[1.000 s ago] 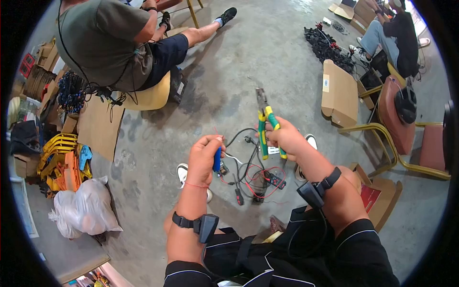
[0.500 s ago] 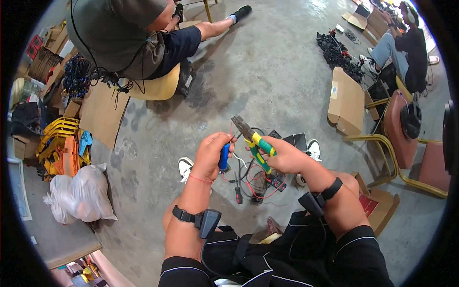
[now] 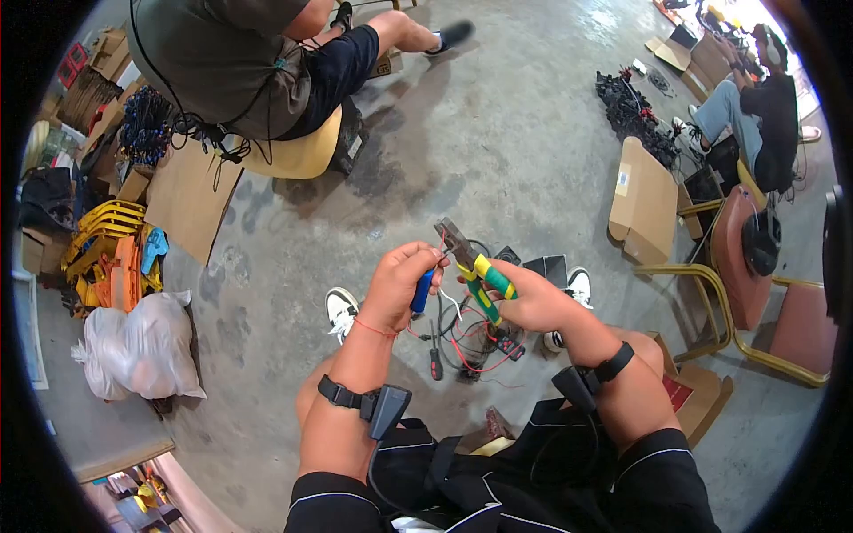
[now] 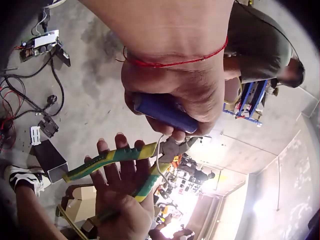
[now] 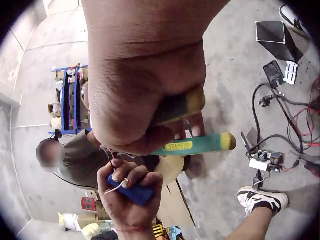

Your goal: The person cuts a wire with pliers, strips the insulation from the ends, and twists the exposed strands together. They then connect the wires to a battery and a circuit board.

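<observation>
My left hand (image 3: 395,286) grips a blue block (image 4: 165,112) with thin wires, which looks like a shrink-wrapped battery pack. A red wire (image 3: 442,237) rises from between the fingertips, and a white wire (image 5: 116,188) curls off beside them. Green-and-yellow combination pliers (image 3: 487,277) are in my right hand (image 3: 531,298), with fingers and thumb around the handles. The handles stand apart in the left wrist view. The pliers' metal head overlaps the red wire in the head view, right by the left fingertips; I cannot tell whether it bites the wire.
On the floor below lie tangled cables, a multimeter (image 3: 506,346), a screwdriver (image 3: 435,364) and a circuit board (image 5: 266,162). A black open box (image 3: 553,270) stands near the right shoe (image 3: 579,286). Another person (image 3: 258,80) sits ahead left; chairs (image 3: 742,266) and a carton (image 3: 641,200) are at right.
The right hand has brought the pliers left and down, from apart to close by the left fingertips and red wire. The left hand has risen slightly, still gripping the blue block.
</observation>
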Action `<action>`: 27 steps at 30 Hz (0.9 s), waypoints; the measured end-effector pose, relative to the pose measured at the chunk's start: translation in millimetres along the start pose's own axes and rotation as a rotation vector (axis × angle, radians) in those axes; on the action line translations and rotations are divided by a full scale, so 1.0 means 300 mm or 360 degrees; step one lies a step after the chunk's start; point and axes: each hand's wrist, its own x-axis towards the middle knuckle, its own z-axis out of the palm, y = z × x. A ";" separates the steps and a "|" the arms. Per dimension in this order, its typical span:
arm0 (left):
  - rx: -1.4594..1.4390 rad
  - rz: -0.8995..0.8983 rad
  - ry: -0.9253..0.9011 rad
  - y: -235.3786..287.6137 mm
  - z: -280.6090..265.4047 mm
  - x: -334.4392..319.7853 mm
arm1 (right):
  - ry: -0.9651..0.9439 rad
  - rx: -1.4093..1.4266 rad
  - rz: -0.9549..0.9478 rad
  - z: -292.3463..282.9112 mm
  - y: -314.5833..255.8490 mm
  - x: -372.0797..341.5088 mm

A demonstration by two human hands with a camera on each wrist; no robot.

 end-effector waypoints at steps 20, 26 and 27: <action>-0.0011 -0.0076 -0.0065 0.000 0.001 -0.005 | 0.0034 -0.0233 -0.0280 0.011 0.022 0.000; -0.0008 -0.0086 -0.0061 -0.001 0.002 -0.002 | 0.0107 -0.0390 -0.0258 0.017 0.028 0.005; -0.0011 -0.0081 -0.0053 -0.001 0.002 -0.002 | 0.0099 -0.0393 -0.0261 0.017 0.032 0.007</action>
